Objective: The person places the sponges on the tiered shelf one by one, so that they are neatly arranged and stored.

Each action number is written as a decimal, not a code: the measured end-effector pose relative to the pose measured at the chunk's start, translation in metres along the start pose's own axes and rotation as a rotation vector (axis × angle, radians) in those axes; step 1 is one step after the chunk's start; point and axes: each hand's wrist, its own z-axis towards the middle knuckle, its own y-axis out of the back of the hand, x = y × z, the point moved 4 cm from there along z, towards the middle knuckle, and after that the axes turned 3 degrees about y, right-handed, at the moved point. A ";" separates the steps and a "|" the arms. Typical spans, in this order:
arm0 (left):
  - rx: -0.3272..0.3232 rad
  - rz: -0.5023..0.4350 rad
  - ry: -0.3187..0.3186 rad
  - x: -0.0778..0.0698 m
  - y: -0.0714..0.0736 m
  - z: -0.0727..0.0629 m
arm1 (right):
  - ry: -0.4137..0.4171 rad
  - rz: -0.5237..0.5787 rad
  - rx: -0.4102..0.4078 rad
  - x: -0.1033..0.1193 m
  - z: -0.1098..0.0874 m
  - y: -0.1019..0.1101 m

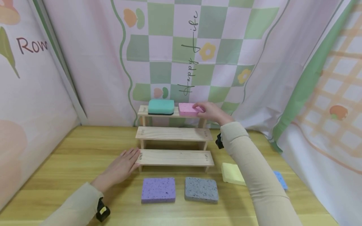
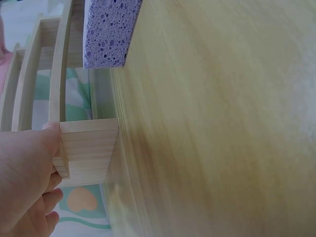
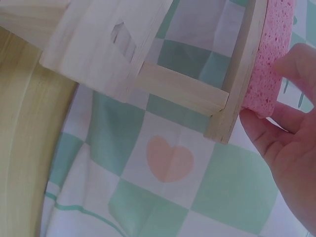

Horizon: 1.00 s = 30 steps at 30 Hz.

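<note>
A three-step wooden shelf [image 1: 173, 134] stands on the table. On its top step, my right hand [image 1: 210, 112] pinches the right end of a pink sponge [image 1: 186, 109]. The right wrist view puts the thumb and fingers [image 3: 295, 64] on the sponge's edges, its flat side against the board. Left of it on the same step sits a teal sponge [image 1: 161, 106] with a dark underside. My left hand [image 1: 121, 166] holds the left end of the lowest step; in the left wrist view the thumb is at the front edge and the fingertips [image 2: 52, 200] curl past the end.
In front of the shelf lie a purple sponge [image 1: 158, 190] and a grey speckled sponge [image 1: 201, 189]. To the right are a yellow sponge [image 1: 232, 173] and a blue piece [image 1: 280, 180], both partly hidden by my right sleeve. Patterned curtains [image 1: 186, 47] hang behind and at both sides.
</note>
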 end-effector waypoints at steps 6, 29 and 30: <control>-0.006 0.003 -0.006 0.000 0.001 0.000 | 0.015 0.000 -0.027 0.000 0.002 -0.001; -0.021 -0.001 -0.016 0.001 -0.002 -0.001 | 0.058 0.000 -0.092 0.003 -0.007 0.001; -0.022 0.001 -0.016 0.001 -0.002 -0.001 | 0.058 0.007 -0.099 0.004 -0.008 0.002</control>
